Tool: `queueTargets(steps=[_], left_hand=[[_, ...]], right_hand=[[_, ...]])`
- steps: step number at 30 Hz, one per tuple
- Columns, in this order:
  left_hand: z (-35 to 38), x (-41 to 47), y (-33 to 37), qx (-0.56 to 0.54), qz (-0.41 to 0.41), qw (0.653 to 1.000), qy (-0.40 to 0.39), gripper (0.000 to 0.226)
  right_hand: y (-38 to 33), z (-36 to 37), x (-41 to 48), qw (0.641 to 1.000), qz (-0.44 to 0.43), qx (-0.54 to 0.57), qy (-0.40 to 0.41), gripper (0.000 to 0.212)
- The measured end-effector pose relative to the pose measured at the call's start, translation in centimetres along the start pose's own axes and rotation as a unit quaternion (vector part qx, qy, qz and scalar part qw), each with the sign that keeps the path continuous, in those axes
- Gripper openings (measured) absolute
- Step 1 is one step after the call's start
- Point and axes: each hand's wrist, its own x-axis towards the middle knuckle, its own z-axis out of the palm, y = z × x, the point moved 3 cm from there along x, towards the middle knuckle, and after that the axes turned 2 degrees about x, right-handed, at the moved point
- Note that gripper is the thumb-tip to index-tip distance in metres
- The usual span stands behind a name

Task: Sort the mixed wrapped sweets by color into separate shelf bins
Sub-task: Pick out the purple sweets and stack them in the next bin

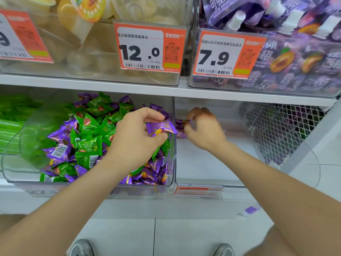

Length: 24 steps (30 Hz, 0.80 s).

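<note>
A clear bin (11, 174) on the lower shelf holds a heap of mixed green sweets (90, 145) and purple sweets (59, 152). My left hand (136, 133) hovers over its right side and pinches one purple wrapped sweet (160, 127) between thumb and fingers. In the neighbouring clear bin (208, 183) to the right, my right hand (204, 128) reaches deep inside with fingers curled around purple sweets (181, 124) near the bin's left wall. That bin's floor is otherwise bare white.
A wire mesh basket (280, 130) with dark purple packs stands at the right. Upper shelf bins carry jelly cups and purple pouches (295, 58) behind orange price tags (149, 48). Green packs (11, 124) fill the far left bin. A purple wrapper (251, 209) lies on the floor.
</note>
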Motion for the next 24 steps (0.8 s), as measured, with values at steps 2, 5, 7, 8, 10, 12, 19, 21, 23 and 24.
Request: queueTargets(steps=[2, 5, 7, 8, 10, 12, 19, 21, 23, 24], left_hand=[[-0.2, -0.3, 0.6, 0.011, 0.026, 1.0, -0.003, 0.038], [-0.6, -0.9, 1.8, 0.034, 0.082, 0.996, -0.01, 0.042], [-0.7, -1.3, 2.2, 0.025, 0.102, 0.994, -0.008, 0.043], [-0.8, -1.5, 2.3, 0.006, 0.099, 0.995, -0.015, 0.044], [-0.8, -1.6, 2.5, -0.046, 0.071, 0.995, -0.045, 0.04], [-0.8, -1.6, 2.7, -0.084, 0.043, 0.994, -0.061, 0.026], [-0.7, -0.7, 1.4, -0.007, 0.005, 1.0, -0.012, 0.017], [-0.5, -0.4, 0.9, 0.047, -0.004, 0.999, -0.009, 0.012], [-0.1, -0.2, 0.5, 0.051, -0.011, 0.999, -0.016, 0.006], [0.2, -0.2, 0.5, 0.051, -0.011, 0.998, -0.021, 0.005]], right_hand=[[-2.2, -2.3, -0.9, 0.99, 0.029, 0.138, 0.002, 0.019], [-5.8, -5.2, -3.2, 0.915, 0.041, 0.388, -0.099, 0.02], [-7.1, -6.5, -4.6, 0.895, 0.003, 0.417, -0.156, 0.018], [-7.3, -6.9, -5.1, 0.894, -0.003, 0.415, -0.172, 0.019], [-6.8, -7.3, -5.3, 0.894, 0.007, 0.413, -0.174, 0.016], [-6.1, -7.5, -5.5, 0.885, 0.011, 0.428, -0.182, 0.016], [-1.4, -7.5, -3.6, 0.909, 0.046, 0.386, -0.148, 0.016], [1.8, -6.4, -2.6, 0.96, 0.07, 0.259, -0.08, 0.018], [3.6, -4.7, -2.2, 0.99, 0.049, 0.118, -0.063, 0.019], [3.8, -3.8, -2.2, 0.993, 0.033, 0.082, -0.073, 0.018]])
